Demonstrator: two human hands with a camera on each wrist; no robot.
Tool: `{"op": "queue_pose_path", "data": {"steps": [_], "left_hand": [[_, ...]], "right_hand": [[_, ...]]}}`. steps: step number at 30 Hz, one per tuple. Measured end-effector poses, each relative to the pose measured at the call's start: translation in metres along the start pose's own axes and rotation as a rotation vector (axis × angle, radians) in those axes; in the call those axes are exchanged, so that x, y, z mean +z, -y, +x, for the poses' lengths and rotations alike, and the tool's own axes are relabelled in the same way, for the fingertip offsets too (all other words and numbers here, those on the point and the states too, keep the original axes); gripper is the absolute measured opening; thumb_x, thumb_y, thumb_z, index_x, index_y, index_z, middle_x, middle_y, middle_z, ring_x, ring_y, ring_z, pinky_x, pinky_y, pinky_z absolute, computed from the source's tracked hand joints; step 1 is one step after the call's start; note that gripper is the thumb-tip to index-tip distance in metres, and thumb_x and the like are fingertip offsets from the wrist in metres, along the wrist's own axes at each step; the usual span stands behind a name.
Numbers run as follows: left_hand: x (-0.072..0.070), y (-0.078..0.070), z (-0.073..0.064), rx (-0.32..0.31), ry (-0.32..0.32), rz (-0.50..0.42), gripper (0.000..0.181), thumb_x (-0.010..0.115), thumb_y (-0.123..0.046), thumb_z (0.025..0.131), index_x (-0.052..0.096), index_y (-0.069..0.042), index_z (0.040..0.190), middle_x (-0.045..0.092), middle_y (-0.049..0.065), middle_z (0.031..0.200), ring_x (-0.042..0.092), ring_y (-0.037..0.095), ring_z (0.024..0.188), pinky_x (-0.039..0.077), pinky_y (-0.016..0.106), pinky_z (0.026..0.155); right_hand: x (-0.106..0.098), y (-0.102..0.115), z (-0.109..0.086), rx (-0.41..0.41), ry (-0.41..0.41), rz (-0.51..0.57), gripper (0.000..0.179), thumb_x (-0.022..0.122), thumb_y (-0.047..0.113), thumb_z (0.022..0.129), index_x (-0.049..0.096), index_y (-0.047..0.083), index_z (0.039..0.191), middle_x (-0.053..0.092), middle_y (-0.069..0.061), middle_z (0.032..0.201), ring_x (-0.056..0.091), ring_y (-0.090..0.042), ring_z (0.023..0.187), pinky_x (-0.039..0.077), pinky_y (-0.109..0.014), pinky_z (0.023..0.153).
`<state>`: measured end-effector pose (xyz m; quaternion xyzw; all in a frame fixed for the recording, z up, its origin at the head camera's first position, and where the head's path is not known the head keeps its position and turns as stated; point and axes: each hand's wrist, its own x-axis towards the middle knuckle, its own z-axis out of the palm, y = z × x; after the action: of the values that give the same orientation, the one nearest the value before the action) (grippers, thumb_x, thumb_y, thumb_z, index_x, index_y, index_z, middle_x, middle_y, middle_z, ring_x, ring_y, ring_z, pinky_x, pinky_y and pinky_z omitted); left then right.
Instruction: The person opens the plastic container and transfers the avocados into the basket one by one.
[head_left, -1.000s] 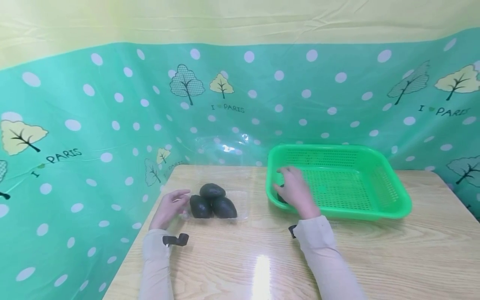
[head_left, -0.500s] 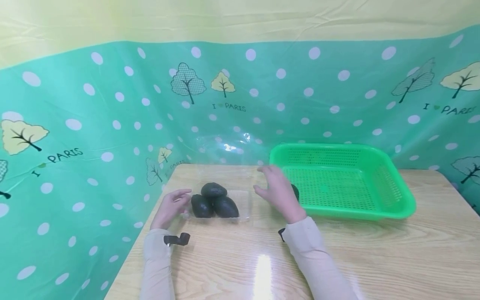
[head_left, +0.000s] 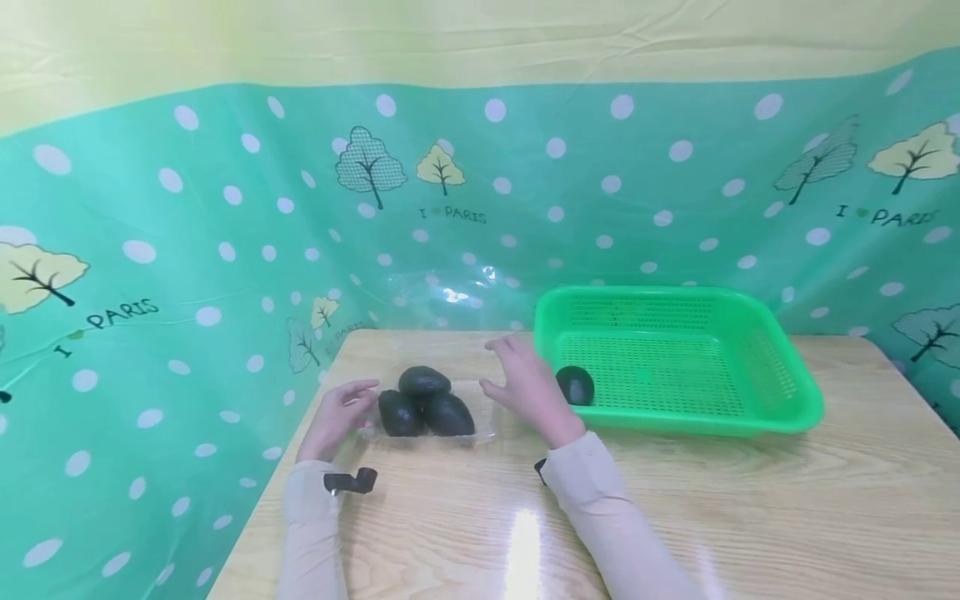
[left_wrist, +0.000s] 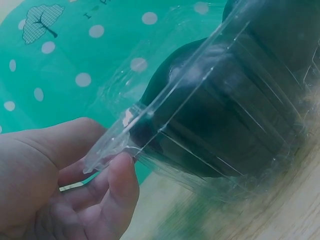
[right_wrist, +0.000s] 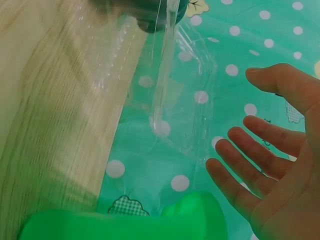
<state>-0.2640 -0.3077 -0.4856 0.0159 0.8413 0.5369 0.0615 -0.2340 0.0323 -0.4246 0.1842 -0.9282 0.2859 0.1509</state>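
Clear container (head_left: pixel 485 410): transparent plastic, lid raised open at the rear; on the desk (head_left: pixel 450 517), left hand (head_left: pixel 341 418) pinching its rim, right hand (head_left: pixel 531 392) near the opposite end.
Avocados in container (head_left: pixel 423 388): three, dark, egg-shaped; clustered toward the left, two in front, one behind.
Green basket (head_left: pixel 652 420): perforated plastic, upright, right of the container.
Lone avocado (head_left: pixel 575 386): dark, rounded; inside the basket, near-left corner.

Clear way down from above to the dark avocados (head_left: pixel 424 382), raised lid (head_left: pixel 454 297) behind.
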Motion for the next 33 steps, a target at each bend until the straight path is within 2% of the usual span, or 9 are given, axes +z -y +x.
{"op": "queue_pose_path", "data": {"steps": [2,5,9,12,15,18,26,33], "left_hand": [[0.000,0.000,-0.001,-0.001,-0.003,0.001,0.043,0.059,-0.019,0.098,0.055,-0.005,0.139,0.060,0.021,0.125,0.064,0.025,0.094,0.059,0.031,0.073],[-0.001,-0.001,-0.002,-0.001,-0.003,-0.005,0.044,0.059,-0.019,0.099,0.053,-0.004,0.140,0.060,0.021,0.126,0.063,0.028,0.098,0.059,0.030,0.073],[-0.001,-0.016,-0.010,-0.011,0.007,-0.018,0.044,0.057,-0.015,0.099,0.051,0.001,0.140,0.058,0.025,0.127,0.059,0.037,0.111,0.059,0.029,0.074],[0.000,-0.030,-0.017,-0.013,0.012,-0.017,0.043,0.056,-0.012,0.100,0.051,0.004,0.139,0.058,0.027,0.127,0.058,0.041,0.113,0.059,0.029,0.075],[0.001,-0.035,-0.021,-0.018,0.011,-0.016,0.043,0.056,-0.012,0.099,0.052,0.004,0.139,0.058,0.027,0.127,0.059,0.040,0.110,0.059,0.029,0.076],[0.001,-0.035,-0.021,-0.026,0.013,-0.015,0.043,0.057,-0.012,0.099,0.051,0.004,0.139,0.059,0.027,0.126,0.060,0.039,0.106,0.059,0.031,0.076],[0.002,-0.034,-0.021,-0.015,0.013,-0.028,0.044,0.056,-0.009,0.098,0.051,0.005,0.139,0.059,0.025,0.124,0.058,0.039,0.114,0.059,0.035,0.077],[0.001,-0.032,-0.019,-0.017,0.018,-0.025,0.044,0.056,-0.009,0.098,0.051,0.004,0.139,0.058,0.025,0.124,0.059,0.037,0.112,0.060,0.034,0.075]], "right_hand": [[0.003,0.002,0.001,-0.003,0.003,0.006,0.056,0.079,0.029,0.084,0.059,0.005,0.130,0.060,-0.012,0.129,0.059,-0.029,0.117,0.054,-0.041,0.097],[0.007,0.007,0.003,0.000,0.028,0.012,0.057,0.078,0.034,0.085,0.058,0.006,0.131,0.059,-0.011,0.130,0.059,-0.028,0.117,0.053,-0.041,0.098],[0.016,0.013,0.004,0.033,0.098,0.048,0.061,0.075,0.040,0.087,0.056,0.007,0.134,0.058,-0.011,0.134,0.056,-0.029,0.123,0.050,-0.043,0.102],[0.024,0.016,0.004,0.075,0.154,0.093,0.060,0.071,0.042,0.090,0.055,0.007,0.137,0.055,-0.013,0.139,0.052,-0.031,0.128,0.047,-0.046,0.106],[0.032,0.017,0.003,0.102,0.192,0.123,0.058,0.069,0.040,0.092,0.055,0.007,0.136,0.053,-0.014,0.141,0.051,-0.032,0.130,0.046,-0.047,0.107],[0.039,0.018,0.002,0.103,0.210,0.119,0.056,0.069,0.039,0.092,0.055,0.006,0.136,0.053,-0.014,0.140,0.052,-0.032,0.129,0.047,-0.046,0.106],[0.049,0.024,0.002,0.072,0.235,0.094,0.059,0.068,0.042,0.092,0.055,0.004,0.135,0.057,-0.015,0.136,0.054,-0.031,0.126,0.047,-0.046,0.106],[0.059,0.027,-0.002,0.086,0.280,0.183,0.069,0.067,0.047,0.091,0.050,0.003,0.142,0.057,-0.015,0.140,0.054,-0.031,0.129,0.044,-0.045,0.109]]}}
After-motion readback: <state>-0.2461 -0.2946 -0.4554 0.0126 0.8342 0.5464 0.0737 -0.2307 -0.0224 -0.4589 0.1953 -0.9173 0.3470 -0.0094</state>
